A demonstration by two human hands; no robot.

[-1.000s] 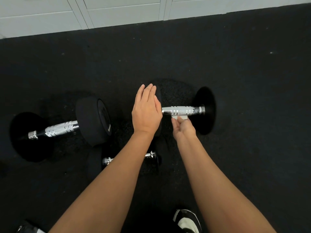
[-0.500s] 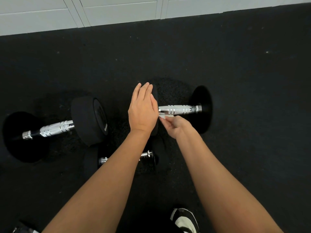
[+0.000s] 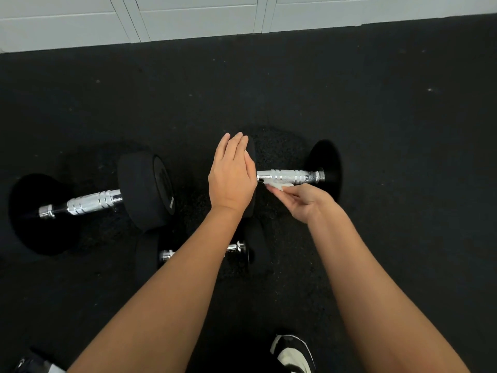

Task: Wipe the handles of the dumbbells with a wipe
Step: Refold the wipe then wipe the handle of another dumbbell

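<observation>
**Wipe shifted to the inner end of the handle**

Since the earlier frame the wipe [image 3: 277, 186] has slid left along the chrome handle [image 3: 290, 176] of the right dumbbell. Right hand [image 3: 301, 201] pinches it against the underside; left hand [image 3: 232, 176], flat with fingers together, steadies the inner weight. Wiping is under way. Judged next: stroke back outward. Two other dumbbells await on the floor [image 3: 403, 130].

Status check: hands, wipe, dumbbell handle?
Left hand flat on the right dumbbell's near weight head, bracing. Right hand pinching the white wipe under the chrome handle, at its left end. Nothing blocking the handle.
</observation>
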